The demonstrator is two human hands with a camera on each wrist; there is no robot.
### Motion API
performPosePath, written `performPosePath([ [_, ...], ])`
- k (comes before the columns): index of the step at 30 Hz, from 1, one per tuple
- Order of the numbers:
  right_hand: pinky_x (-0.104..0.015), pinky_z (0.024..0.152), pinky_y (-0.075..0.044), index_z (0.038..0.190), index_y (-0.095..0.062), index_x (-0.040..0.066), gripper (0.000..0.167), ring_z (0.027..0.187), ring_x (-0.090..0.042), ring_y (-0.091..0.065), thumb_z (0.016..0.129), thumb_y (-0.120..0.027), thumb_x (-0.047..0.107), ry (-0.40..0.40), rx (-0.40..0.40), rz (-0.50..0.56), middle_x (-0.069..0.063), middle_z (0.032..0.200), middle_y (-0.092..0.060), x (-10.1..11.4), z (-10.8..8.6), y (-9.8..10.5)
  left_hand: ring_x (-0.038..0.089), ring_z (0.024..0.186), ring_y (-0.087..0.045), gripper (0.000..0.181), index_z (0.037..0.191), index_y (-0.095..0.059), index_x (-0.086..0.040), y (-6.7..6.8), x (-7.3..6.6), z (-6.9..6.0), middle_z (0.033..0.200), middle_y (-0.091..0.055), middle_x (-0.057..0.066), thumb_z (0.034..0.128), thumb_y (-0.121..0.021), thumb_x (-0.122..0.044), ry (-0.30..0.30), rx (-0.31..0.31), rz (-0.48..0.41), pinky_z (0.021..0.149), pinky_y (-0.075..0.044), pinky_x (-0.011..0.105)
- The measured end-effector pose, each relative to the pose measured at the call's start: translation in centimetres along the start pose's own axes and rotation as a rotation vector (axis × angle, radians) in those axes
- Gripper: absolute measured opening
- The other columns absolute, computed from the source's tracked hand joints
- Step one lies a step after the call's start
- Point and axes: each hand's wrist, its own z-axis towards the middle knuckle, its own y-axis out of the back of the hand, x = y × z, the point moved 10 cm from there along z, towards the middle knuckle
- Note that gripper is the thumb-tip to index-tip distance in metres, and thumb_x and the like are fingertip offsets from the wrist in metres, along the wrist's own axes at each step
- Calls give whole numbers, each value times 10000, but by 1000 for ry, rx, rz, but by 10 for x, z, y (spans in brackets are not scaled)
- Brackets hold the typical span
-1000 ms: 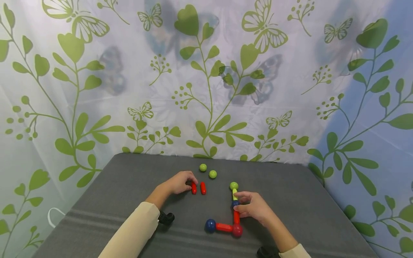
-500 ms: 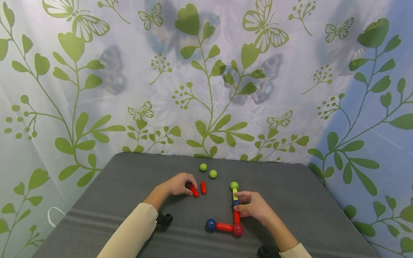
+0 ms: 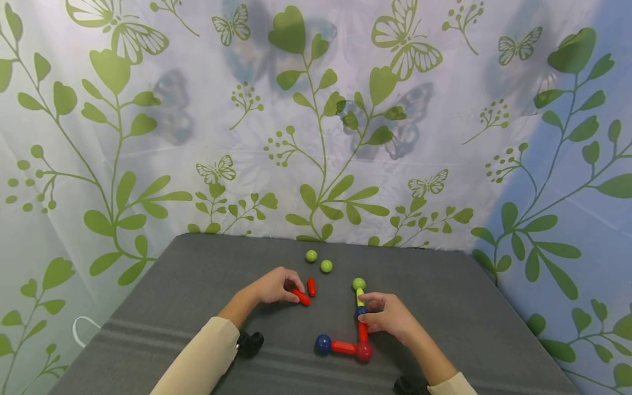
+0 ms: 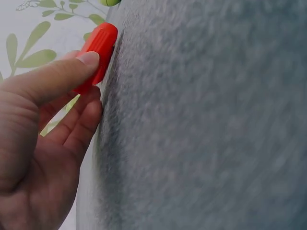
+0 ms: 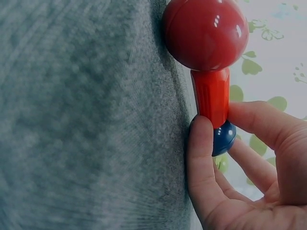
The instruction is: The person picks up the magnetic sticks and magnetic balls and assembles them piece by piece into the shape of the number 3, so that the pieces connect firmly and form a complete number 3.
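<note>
My left hand (image 3: 277, 285) pinches a red rod (image 3: 301, 297) between thumb and fingers; in the left wrist view the thumb lies along the rod (image 4: 98, 52). My right hand (image 3: 390, 317) grips a joined chain at its upper blue ball (image 3: 361, 312) and the red rod (image 3: 362, 332) below it. From that blue ball a yellow-green rod (image 3: 360, 298) runs up to a green ball (image 3: 359, 283). At the chain's corner is a red ball (image 3: 364, 351), joined by another red rod (image 3: 343, 347) to a dark blue ball (image 3: 323, 344).
A loose red rod (image 3: 311, 287) lies just right of the held one. Two green balls, one nearer (image 3: 326, 266) and one farther (image 3: 311, 255), rest toward the back of the grey table (image 3: 222, 258). A leaf-patterned curtain (image 3: 316, 137) hangs behind.
The rod at my left hand has turned from upright in view to slanted and shifted slightly right and nearer. My right hand and the joined chain have stayed in place.
</note>
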Motion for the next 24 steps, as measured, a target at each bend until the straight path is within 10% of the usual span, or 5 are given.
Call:
performPosePath([
  [11,-409,735,-633,1341,-634,8,569,802,-222,-706,812,-841,25,-5,-2,-22,-219,1197,-618,-1,2,0,116,903,-678,124,990,-762,-165,-6,-6,2,1019,-742,-5,880,-813,-139,20,-79,-194,840,-555,288],
  [24,-410,737,-633,1341,-631,-1,565,798,-227,-708,815,-837,22,-9,1,-14,-223,1195,-605,0,0,0,99,882,-689,147,1004,-779,-160,-5,-26,17,998,-769,-9,869,-818,-115,1,-163,-224,815,-563,270],
])
